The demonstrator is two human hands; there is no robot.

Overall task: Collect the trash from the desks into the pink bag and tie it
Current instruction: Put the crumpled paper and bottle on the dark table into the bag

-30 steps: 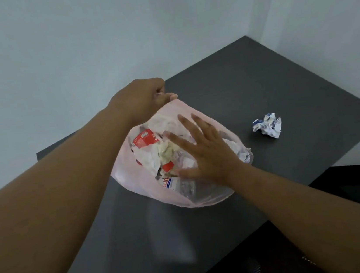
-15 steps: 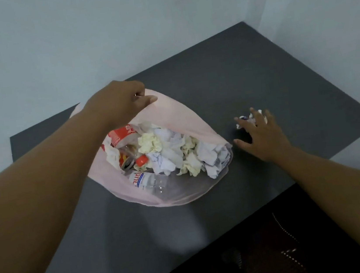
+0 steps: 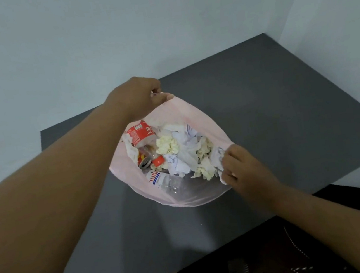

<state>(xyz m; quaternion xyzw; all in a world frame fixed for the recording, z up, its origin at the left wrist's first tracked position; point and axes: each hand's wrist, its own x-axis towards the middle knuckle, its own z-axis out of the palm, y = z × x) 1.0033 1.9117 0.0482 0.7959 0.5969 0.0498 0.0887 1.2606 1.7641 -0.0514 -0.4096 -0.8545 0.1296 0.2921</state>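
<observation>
The step in hand is the collecting: the right hand [image 3: 245, 169] is at the right edge of the pink bag [image 3: 197, 115], with its fingers curled around a white crumpled paper [image 3: 219, 160], and it seems to be putting this paper into the bag's mouth. I cannot tell for sure whether the fingers also catch the bag's rim there. The left hand [image 3: 139, 96] is at the far side of the bag and pinches the rim between thumb and curled fingers, holding it up so that the mouth is wide. The bag itself stands on the dark grey desk [image 3: 273, 105], and the desk surface that shows around the bag has no other trash on it. In my judgement the next move is to let the paper go fully inside the bag. If no trash is left on the other desks, both hands should then gather the rim together and make the knot. This needs some free plastic above the contents, and the bag looks rather full. The bag is thin, pale pink and half transparent, so the things inside show through its near wall. Inside, near the left hand, lies a bottle with a red label [image 3: 141, 133]. Near the front wall lies a clear plastic bottle [image 3: 166, 182], and a red cap [image 3: 159, 161] shows between them. White and cream paper wads [image 3: 167, 146] fill the middle.
</observation>
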